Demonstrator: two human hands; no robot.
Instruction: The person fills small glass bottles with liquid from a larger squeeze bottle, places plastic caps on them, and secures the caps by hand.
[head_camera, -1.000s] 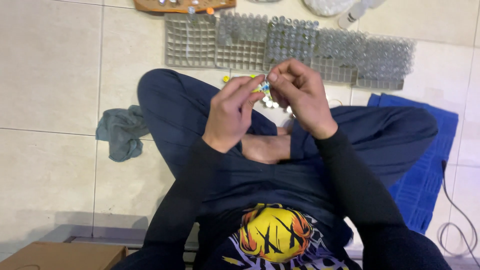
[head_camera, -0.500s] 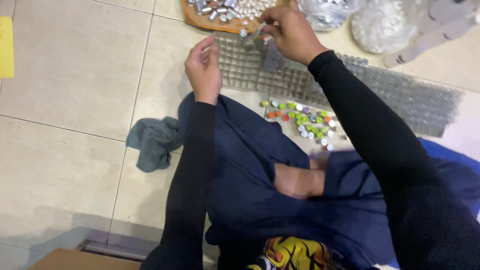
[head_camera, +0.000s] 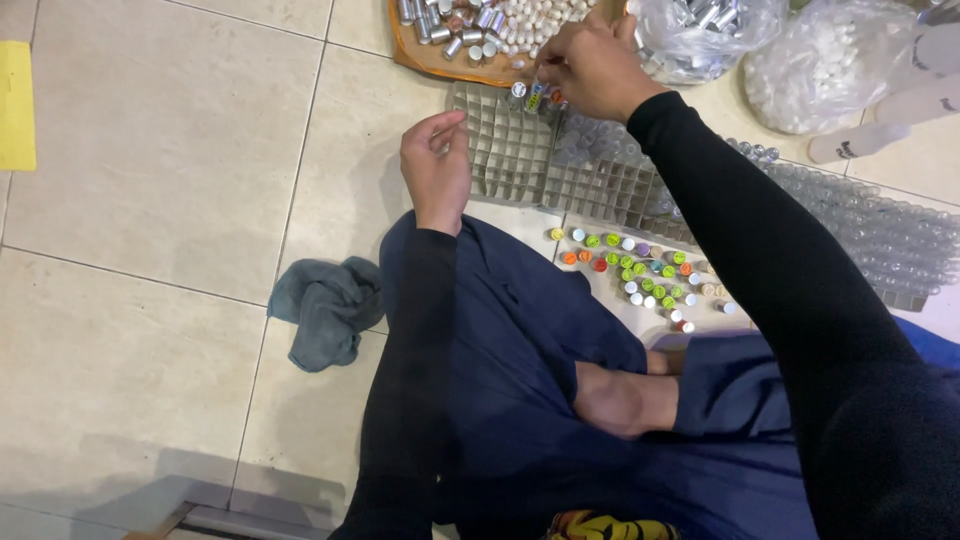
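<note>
Vial: small capped vial (head_camera: 533, 96) pinched in the right hand (head_camera: 590, 65), over the grid tray's (head_camera: 510, 160) far edge, beside the wooden tray (head_camera: 450, 65).
Left hand: left hand (head_camera: 436, 170) loosely curled, empty, hovering near the grid.
Nearby: coloured caps (head_camera: 640, 275), grey cloth (head_camera: 325, 310).

The wooden tray (head_camera: 440, 62) and plastic bags (head_camera: 700, 40) are cut off by the top edge.

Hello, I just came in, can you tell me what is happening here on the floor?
A person sits cross-legged on a tiled floor. The right hand reaches forward and holds small vials at the far edge of a grey divided rack, beside a wooden tray of metal and white caps. The left hand hovers, loosely curled, over the rack's near side. Coloured caps lie by the knee, a grey cloth to the left.
</note>
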